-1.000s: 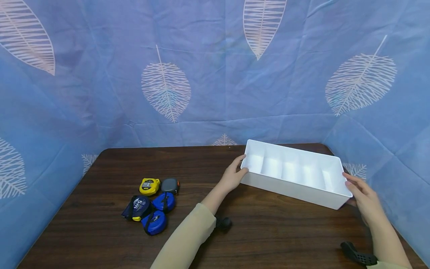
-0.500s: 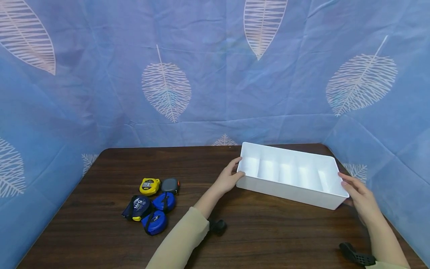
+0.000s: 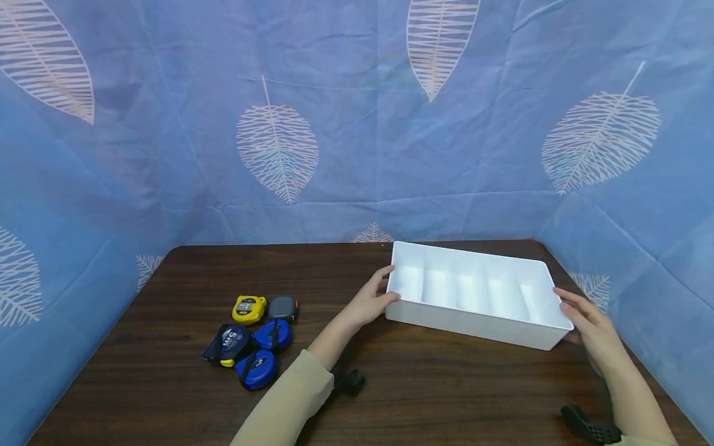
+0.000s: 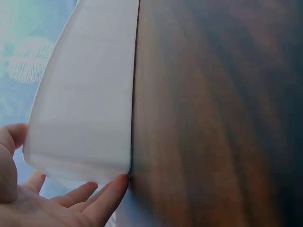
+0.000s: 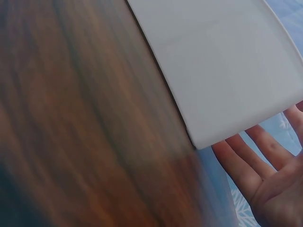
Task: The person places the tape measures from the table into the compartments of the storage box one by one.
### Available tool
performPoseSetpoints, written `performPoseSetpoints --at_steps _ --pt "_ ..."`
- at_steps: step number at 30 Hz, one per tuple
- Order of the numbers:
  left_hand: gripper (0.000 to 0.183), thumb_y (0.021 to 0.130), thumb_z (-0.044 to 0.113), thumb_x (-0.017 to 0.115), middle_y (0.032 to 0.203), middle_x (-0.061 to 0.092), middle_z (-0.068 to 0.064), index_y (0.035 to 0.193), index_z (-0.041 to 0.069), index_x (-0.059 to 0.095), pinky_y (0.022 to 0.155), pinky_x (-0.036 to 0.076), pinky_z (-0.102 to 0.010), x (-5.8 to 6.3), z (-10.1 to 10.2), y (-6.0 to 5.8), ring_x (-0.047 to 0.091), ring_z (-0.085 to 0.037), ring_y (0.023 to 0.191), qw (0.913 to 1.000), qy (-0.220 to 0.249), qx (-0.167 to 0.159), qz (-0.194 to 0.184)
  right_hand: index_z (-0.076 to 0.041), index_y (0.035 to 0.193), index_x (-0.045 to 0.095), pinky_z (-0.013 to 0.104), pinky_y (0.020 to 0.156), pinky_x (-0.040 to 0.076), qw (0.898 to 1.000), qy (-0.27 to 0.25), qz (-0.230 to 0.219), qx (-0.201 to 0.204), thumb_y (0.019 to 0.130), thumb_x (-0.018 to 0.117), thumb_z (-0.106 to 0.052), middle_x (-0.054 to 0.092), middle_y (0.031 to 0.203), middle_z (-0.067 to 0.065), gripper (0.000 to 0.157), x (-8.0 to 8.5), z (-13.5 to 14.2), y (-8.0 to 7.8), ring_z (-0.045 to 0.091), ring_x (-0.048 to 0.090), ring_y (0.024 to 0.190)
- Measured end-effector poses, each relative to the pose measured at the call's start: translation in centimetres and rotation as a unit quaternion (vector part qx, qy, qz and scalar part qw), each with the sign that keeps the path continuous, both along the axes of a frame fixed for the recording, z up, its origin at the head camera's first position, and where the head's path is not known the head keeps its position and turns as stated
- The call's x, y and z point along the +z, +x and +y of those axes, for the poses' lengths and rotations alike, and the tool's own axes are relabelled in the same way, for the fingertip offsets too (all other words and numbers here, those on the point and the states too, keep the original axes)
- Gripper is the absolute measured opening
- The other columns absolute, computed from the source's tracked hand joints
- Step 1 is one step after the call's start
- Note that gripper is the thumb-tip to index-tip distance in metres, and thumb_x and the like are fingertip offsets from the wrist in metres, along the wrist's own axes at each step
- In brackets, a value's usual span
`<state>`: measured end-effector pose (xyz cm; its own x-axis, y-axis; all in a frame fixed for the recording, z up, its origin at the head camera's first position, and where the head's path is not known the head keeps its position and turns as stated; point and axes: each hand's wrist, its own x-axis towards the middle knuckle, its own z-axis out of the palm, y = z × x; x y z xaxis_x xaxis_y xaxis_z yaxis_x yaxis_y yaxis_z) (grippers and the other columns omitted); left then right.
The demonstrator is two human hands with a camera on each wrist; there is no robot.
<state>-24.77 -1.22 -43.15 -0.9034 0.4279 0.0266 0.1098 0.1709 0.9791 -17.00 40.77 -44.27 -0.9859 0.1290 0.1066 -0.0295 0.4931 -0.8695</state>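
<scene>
A long white box (image 3: 474,319), divided inside into several compartments, stands on the table at the right in the head view. Its left end touches my left hand (image 3: 365,302). There the fingers, spread and nearly straight, press the end wall, and the thumb lies at the near corner by the rim. At the opposite end my right hand (image 3: 594,328) presses too; in the right wrist view its straight fingers (image 5: 239,165) meet the end wall. In the left wrist view the box's lower edge lies along the tabletop.
Left on the dark wooden table (image 3: 446,396) lie a yellow tape measure (image 3: 248,309), a grey one (image 3: 282,307), a dark blue one (image 3: 227,344) and two blue ones (image 3: 272,334). Behind the table hangs a blue leaf-patterned cloth (image 3: 346,124).
Both hands and the white box have shifted left and slightly nearer, and the box has turned a little straighter. The tape measures have stayed where they were.
</scene>
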Motion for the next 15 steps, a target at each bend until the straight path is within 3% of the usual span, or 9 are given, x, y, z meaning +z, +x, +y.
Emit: performPoseSetpoints --at_steps 8,15 --pt "0.065 0.093 0.017 0.059 0.144 0.036 -0.023 0.150 0.018 0.029 0.083 0.049 -0.050 -0.1 -0.7 0.8 0.048 -0.038 0.121 1.0000 0.003 0.008 0.004 -0.024 0.150 0.035 0.023 0.066 0.052 0.998 -0.047 0.008 0.043 0.102 0.045 -0.029 0.039 0.127 -0.017 0.049 0.0 0.0 -0.1 -0.010 0.054 0.091" --pt "0.067 0.093 0.018 0.059 0.145 0.033 -0.023 0.151 0.019 0.027 0.085 0.049 -0.049 -0.4 -1.8 1.3 0.049 -0.038 0.120 1.0000 0.008 0.001 -0.002 -0.027 0.150 0.034 0.023 0.069 0.052 0.993 -0.088 -0.024 0.071 0.102 0.046 -0.027 0.038 0.122 -0.017 0.050 0.4 -0.4 -0.2 -0.010 0.054 0.093"
